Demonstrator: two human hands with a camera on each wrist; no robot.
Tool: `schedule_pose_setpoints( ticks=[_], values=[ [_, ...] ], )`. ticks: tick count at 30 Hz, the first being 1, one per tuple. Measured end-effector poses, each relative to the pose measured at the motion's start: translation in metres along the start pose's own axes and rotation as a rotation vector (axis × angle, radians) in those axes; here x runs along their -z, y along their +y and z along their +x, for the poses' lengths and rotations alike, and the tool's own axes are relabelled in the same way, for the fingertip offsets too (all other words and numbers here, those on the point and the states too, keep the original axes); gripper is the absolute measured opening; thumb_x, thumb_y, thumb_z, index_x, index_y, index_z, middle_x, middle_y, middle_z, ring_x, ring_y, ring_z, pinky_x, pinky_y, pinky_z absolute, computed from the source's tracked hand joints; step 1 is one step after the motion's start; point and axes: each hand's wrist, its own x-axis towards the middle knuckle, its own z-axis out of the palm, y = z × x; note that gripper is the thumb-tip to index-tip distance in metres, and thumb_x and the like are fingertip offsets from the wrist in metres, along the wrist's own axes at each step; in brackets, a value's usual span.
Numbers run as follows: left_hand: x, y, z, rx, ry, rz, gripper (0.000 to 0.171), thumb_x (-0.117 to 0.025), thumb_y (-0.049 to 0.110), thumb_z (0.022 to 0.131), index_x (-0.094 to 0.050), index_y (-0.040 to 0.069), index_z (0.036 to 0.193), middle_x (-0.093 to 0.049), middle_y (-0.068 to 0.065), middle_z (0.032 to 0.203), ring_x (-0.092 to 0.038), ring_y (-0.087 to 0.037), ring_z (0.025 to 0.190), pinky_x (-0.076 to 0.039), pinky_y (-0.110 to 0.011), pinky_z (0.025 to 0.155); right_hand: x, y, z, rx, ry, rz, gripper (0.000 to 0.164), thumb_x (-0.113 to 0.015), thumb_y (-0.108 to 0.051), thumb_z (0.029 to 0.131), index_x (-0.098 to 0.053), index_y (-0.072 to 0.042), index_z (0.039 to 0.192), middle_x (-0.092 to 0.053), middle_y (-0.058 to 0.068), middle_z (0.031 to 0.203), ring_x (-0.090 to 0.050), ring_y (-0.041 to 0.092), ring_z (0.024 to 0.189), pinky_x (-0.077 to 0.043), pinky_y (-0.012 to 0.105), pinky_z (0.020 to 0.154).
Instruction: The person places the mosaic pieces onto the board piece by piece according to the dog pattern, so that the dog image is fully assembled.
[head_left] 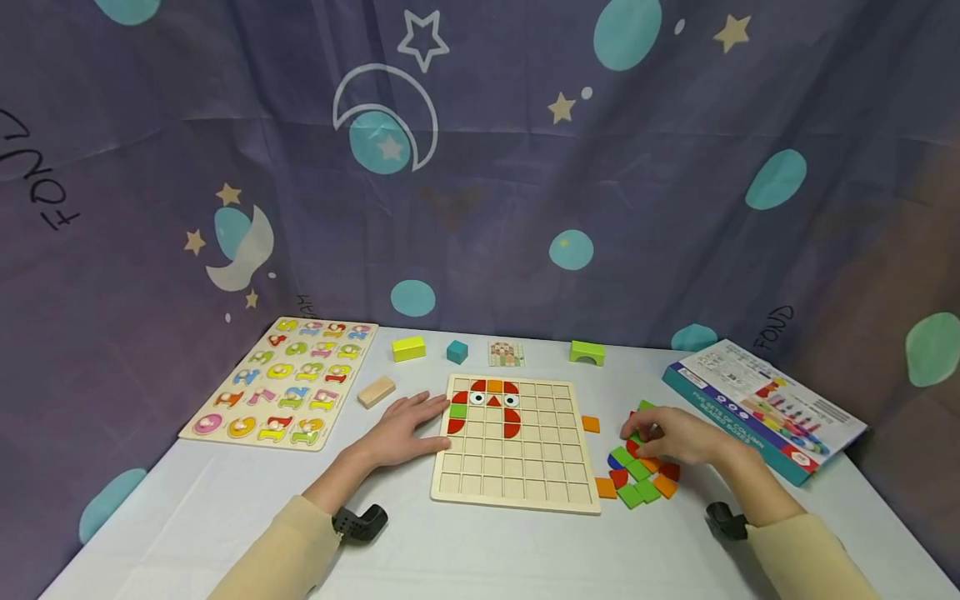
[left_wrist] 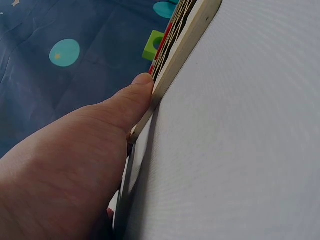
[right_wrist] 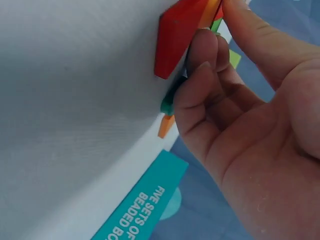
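A wooden grid board [head_left: 465, 475] lies mid-table, its upper left cells holding red curved pieces [head_left: 512, 423], two eye tiles [head_left: 477, 399], an orange square [head_left: 495, 387], a green square [head_left: 457, 412] and a small red triangle. Along the board's left edge rests my left hand [head_left: 401, 429], fingers extended, thumb against the rim [left_wrist: 172, 67]. My right hand [head_left: 678, 435] is at the pile of loose coloured tiles [head_left: 637, 471] right of the board, fingers bent among them. Red and orange pieces show by its fingertips [right_wrist: 202, 42]; I cannot tell whether it pinches one.
Far left lies a number puzzle board [head_left: 258, 392]. Behind the grid board are a plain wooden block [head_left: 377, 392], a yellow-green block [head_left: 408, 348], a teal cube [head_left: 457, 352], a pattern card [head_left: 507, 354] and a green arch [head_left: 587, 352]. A flat toy box [head_left: 765, 408] sits at right.
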Motion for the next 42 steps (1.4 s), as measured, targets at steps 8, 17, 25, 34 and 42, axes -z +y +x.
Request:
schedule_pose_setpoints(
  ticks=[8, 17, 25, 34, 42],
  values=[
    [0.0, 0.0, 0.0, -0.005, -0.003, -0.001, 0.073, -0.068, 0.049, 0.094, -0.047, 0.009, 0.152, -0.043, -0.006, 0.156, -0.025, -0.033, 0.149, -0.015, -0.054, 0.12, 0.001, 0.001, 0.003, 0.035, 0.012, -0.059, 0.019, -0.076, -0.009, 0.09, -0.072, -0.014, 0.108, -0.055, 0.001, 0.09, -0.05, 0.022, 0.088, -0.049, 0.025, 0.07],
    [-0.001, -0.001, -0.001, -0.005, -0.005, -0.005, 0.073, -0.068, 0.048, 0.094, -0.048, 0.008, 0.152, -0.043, -0.007, 0.156, -0.026, -0.034, 0.149, -0.015, -0.055, 0.12, -0.006, -0.001, 0.011, 0.0, 0.07, -0.069, 0.019, -0.078, -0.008, 0.089, -0.067, -0.015, 0.103, -0.053, 0.001, 0.083, -0.051, 0.021, 0.085, -0.046, 0.026, 0.069],
    [-0.001, -0.002, -0.001, -0.008, 0.001, -0.002, 0.073, -0.068, 0.049, 0.094, -0.048, 0.008, 0.152, -0.043, -0.007, 0.156, -0.025, -0.034, 0.149, -0.015, -0.055, 0.12, -0.007, -0.004, 0.014, -0.028, 0.09, -0.021, 0.016, -0.077, -0.009, 0.09, -0.063, -0.012, 0.095, -0.056, 0.001, 0.083, -0.053, 0.021, 0.084, -0.048, 0.026, 0.069],
    [0.001, -0.002, -0.001, -0.02, 0.003, 0.002, 0.072, -0.068, 0.048, 0.094, -0.048, 0.007, 0.151, -0.044, -0.008, 0.156, -0.026, -0.035, 0.148, -0.015, -0.056, 0.119, -0.004, -0.012, 0.022, 0.019, 0.125, 0.005, 0.011, -0.074, -0.018, 0.094, -0.065, -0.011, 0.093, -0.061, -0.001, 0.082, -0.055, 0.019, 0.079, -0.05, 0.026, 0.069],
    [-0.002, -0.003, 0.001, -0.015, 0.003, 0.009, 0.072, -0.068, 0.048, 0.094, -0.048, 0.009, 0.151, -0.044, -0.005, 0.156, -0.026, -0.033, 0.149, -0.015, -0.054, 0.12, -0.009, -0.036, 0.046, 0.067, 0.153, 0.041, 0.009, -0.073, -0.015, 0.094, -0.066, -0.009, 0.094, -0.061, 0.0, 0.082, -0.055, 0.021, 0.079, -0.048, 0.027, 0.067]
  ],
)
